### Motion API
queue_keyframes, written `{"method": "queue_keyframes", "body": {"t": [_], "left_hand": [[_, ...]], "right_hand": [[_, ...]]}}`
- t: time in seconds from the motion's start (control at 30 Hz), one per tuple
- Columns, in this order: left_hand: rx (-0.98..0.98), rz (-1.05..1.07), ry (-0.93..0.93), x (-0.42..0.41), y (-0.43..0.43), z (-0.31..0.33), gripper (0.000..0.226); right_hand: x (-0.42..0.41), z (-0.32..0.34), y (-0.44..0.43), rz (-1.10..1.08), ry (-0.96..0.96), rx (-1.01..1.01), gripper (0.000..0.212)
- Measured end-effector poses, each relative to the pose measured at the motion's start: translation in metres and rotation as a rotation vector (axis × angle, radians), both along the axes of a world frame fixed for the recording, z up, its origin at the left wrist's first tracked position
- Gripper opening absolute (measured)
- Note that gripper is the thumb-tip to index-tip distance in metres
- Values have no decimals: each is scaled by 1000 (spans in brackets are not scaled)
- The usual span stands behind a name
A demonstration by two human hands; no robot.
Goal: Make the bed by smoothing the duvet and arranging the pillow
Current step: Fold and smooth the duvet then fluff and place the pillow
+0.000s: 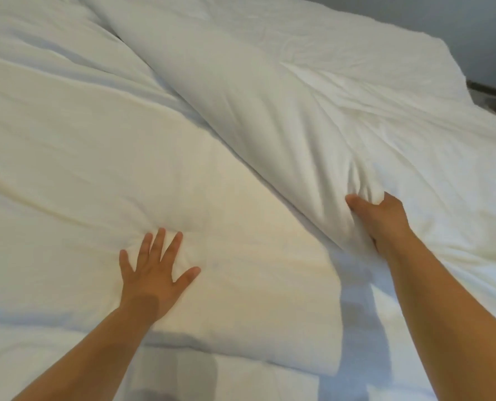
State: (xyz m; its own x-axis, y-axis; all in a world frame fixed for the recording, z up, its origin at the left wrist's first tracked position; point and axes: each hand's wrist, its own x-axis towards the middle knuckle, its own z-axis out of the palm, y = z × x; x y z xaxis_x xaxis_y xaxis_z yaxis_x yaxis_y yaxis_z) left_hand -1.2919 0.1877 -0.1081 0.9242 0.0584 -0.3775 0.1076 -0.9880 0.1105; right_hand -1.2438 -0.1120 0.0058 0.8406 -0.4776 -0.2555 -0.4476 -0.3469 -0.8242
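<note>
White bedding fills the view; a grey wall (472,30) shows far right. One bed (354,337), one duvet (241,96), spread across it with a thick fold running from far left to near right. Two hands: left hand (154,273) flat, fingers spread, pressing the near-left layer; right hand (383,218) in a closed grip on the fold. Step judged: smoothing. Next: draw the fold flat. No pillow identifiable.

Bedroom, white duvet (241,117) over bed
</note>
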Motion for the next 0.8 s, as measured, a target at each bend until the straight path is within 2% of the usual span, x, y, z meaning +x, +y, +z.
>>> {"method": "queue_keyframes", "body": {"t": [0.07, 0.1, 0.2, 0.27, 0.3, 0.33, 0.4, 0.43, 0.5, 0.57, 0.63, 0.7, 0.77, 0.8], "left_hand": [[-103, -5, -138, -3, 4, -4, 97], [-153, -23, -203, -5, 6, -6, 96], [-267, -55, -287, -10, 11, -6, 69], [-266, -40, -323, -15, 13, -5, 69], [-244, -48, -346, -15, 14, -7, 72], [-210, -66, -342, -15, 15, -8, 76], [-135, -82, -303, -15, 18, -9, 80], [-103, -86, -314, -15, 18, -9, 79], [-53, -100, -297, -14, 17, -8, 77], [-37, -108, -285, -16, 20, -8, 74], [-62, -91, -290, -21, 29, -6, 68], [-83, -64, -315, -30, 41, -3, 63], [-98, -53, -341, -41, 54, -1, 62], [-98, -51, -342, -48, 60, 0, 61]], "right_hand": [[-41, -14, 28, 150, -101, -416, 44], [-67, -18, 42, 310, -117, -578, 39], [-113, -51, 52, 691, -5, -760, 25], [-102, -57, 56, 809, 158, -719, 23], [-87, -53, 56, 818, 241, -633, 21], [-71, -42, 54, 757, 322, -353, 22], [-37, -16, 49, 545, 367, 439, 30], [-19, -6, 45, 461, 316, 646, 36], [17, 4, 41, 278, 225, 754, 31], [47, 10, 54, 210, 268, 662, 23], [69, 11, 82, 255, 271, 561, 38], [74, 14, 122, 297, -18, 431, 40], [57, 22, 161, 550, -315, 139, 40], [39, 17, 180, 729, -369, -49, 43]]}}
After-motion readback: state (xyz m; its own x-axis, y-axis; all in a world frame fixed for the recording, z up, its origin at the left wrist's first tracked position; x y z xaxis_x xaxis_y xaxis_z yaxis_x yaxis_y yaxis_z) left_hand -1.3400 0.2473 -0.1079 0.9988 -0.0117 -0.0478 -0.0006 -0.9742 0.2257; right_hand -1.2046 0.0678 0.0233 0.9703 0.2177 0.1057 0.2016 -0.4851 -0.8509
